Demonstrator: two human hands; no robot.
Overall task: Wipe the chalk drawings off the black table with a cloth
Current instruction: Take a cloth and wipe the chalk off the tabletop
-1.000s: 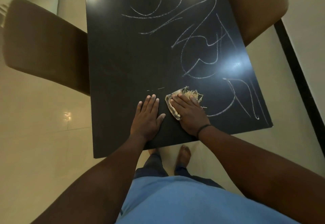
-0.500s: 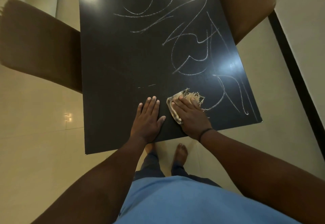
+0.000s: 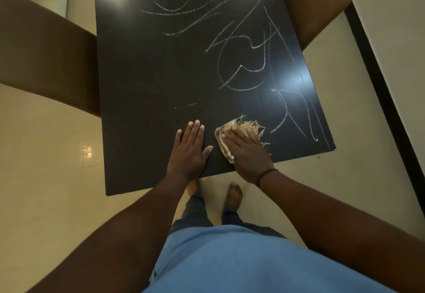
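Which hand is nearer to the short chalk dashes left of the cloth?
Left. The left hand lies flat on the black table with its fingertips just below the short chalk dashes. The right hand presses the cloth farther right.

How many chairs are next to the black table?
2. One brown chair stands at the table's left side, and another brown chair at its far right side. Both are cut off by the picture's edges; more may be out of view.
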